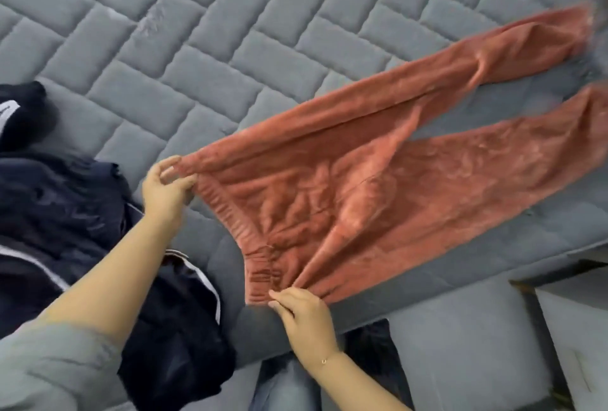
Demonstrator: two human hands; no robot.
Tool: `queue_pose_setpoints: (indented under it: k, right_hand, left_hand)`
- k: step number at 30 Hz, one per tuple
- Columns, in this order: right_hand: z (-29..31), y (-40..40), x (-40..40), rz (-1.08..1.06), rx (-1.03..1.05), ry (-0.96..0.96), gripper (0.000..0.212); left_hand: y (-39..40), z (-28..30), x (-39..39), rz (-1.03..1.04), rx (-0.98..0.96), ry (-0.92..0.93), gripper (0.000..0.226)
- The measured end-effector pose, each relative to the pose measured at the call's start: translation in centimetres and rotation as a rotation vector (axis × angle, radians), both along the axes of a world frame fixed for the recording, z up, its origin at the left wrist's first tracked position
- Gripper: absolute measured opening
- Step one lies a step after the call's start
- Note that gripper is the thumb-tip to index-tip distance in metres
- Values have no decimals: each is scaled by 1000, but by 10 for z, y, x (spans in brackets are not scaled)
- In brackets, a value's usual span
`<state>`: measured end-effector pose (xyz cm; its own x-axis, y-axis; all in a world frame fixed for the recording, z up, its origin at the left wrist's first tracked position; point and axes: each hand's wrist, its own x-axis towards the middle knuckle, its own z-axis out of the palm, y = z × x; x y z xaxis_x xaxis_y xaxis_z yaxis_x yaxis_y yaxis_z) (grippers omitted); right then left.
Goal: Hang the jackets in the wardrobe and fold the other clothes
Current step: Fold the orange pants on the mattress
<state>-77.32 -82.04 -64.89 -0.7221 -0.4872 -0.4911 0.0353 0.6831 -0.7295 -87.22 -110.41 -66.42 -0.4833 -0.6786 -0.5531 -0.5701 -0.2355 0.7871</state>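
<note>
Item: rust-red trousers (378,173), plush fabric, elastic gathered waistband, two long legs
Location: I see them spread flat on the grey quilted mattress (204,48), waistband at its near edge, legs running towards the far right corner
Handling: I judge them light, soft and limp, not slippery; they will sag wherever unsupported
Hold points: the two waistband corners, as I have them
Left hand (164,186): pinches the far waistband corner
Right hand (302,315): pinches the near waistband corner at the mattress edge
Beside: dark navy garments (65,213) heaped at the left edge

text: none readable | labels: none | numbers: none
</note>
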Motion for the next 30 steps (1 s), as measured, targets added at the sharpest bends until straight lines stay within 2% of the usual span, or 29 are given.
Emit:
queue_pose_setpoints:
  k: [4, 8, 10, 11, 13, 16, 19, 20, 21, 23, 26, 28, 30]
  right_hand:
    - [-16, -13, 7, 147, 77, -47, 34]
    - [-16, 15, -9, 51, 95, 196, 35]
    - [-22, 32, -16, 56, 158, 289, 40]
    - [-26, 37, -20, 78, 206, 276, 45]
    - [-33, 46, -25, 189, 323, 193, 55]
    - [-44, 51, -25, 334, 411, 117, 64]
    - [-45, 49, -24, 343, 329, 130, 73]
    - [-44, 49, -25, 319, 282, 128, 75]
    - [-44, 49, -26, 281, 233, 108, 74]
    - [-40, 53, -30, 164, 135, 38, 66]
    - [-31, 66, -37, -120, 45, 31, 42]
    - [-27, 78, -40, -363, 57, 11, 26]
    - [-29, 89, -43, -730, 79, -202, 11]
  left_hand:
    - [8, -18, 24, 5, -85, -91, 43]
    - [40, -28, 18, -85, 37, -129, 56]
    - [47, -34, 7, -122, -4, -166, 64]
    - [49, -37, 1, -116, -44, -188, 64]
    - [49, -39, -9, -84, -149, -185, 52]
    - [33, -37, -16, -42, -333, -73, 20]
    - [-1, -39, -18, 192, -275, -23, 18]
    - [-7, -41, -17, 210, -237, -39, 17]
    - [-9, -43, -14, 186, -197, -66, 20]
    - [6, -46, -5, 96, -114, -114, 39]
    - [60, -40, 29, 62, 12, -108, 45]
    - [104, -37, 63, 45, 50, -206, 47]
    - [143, -37, 95, 10, 155, -307, 42]
